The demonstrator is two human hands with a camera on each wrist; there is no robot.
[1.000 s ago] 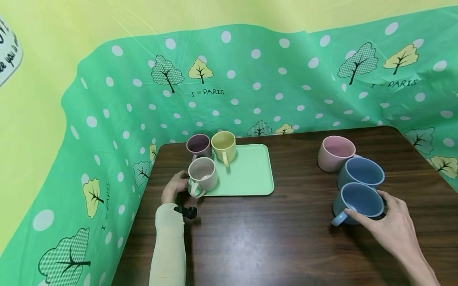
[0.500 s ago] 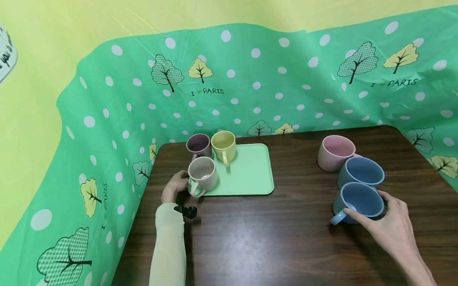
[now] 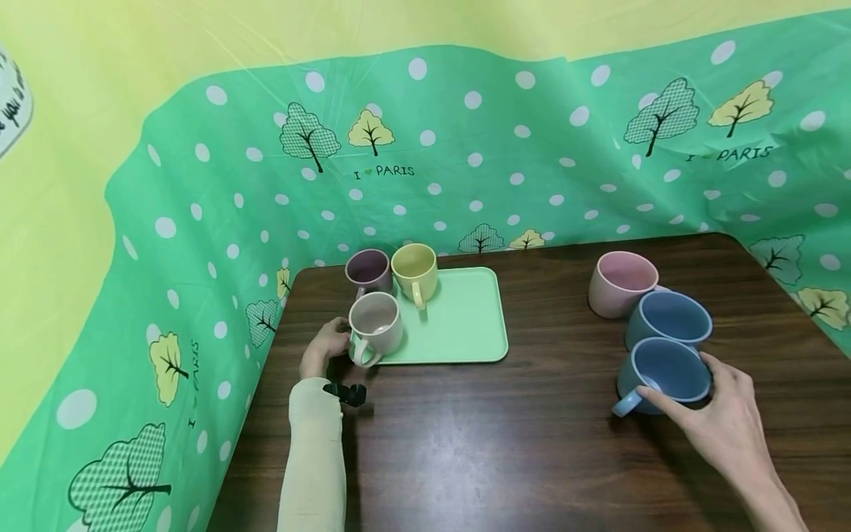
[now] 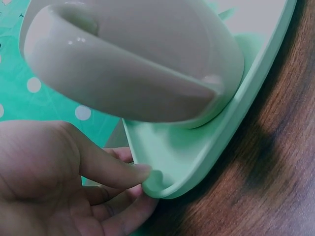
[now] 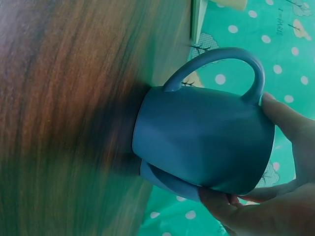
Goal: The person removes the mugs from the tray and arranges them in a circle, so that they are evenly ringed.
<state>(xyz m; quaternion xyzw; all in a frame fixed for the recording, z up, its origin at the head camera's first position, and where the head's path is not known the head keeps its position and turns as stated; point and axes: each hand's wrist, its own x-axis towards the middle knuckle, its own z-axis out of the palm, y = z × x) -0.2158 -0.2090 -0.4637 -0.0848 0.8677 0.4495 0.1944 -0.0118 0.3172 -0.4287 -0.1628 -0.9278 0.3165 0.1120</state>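
Left: the left hand pinches the near-left corner of the green tray, which lies flat on the wooden table and carries the beige mug, purple mug and yellow mug. Right: the right hand grasps the nearer blue mug at its rim; this mug rests on the table, touching a second blue mug that stands by a pink mug.

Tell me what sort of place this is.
Likely a makeshift tabletop set-up rather than a lived-in kitchen: a dark wooden table hemmed in by a green polka-dot "I love Paris" cloth draped as a backdrop, with pastel mugs and a green tray laid out.
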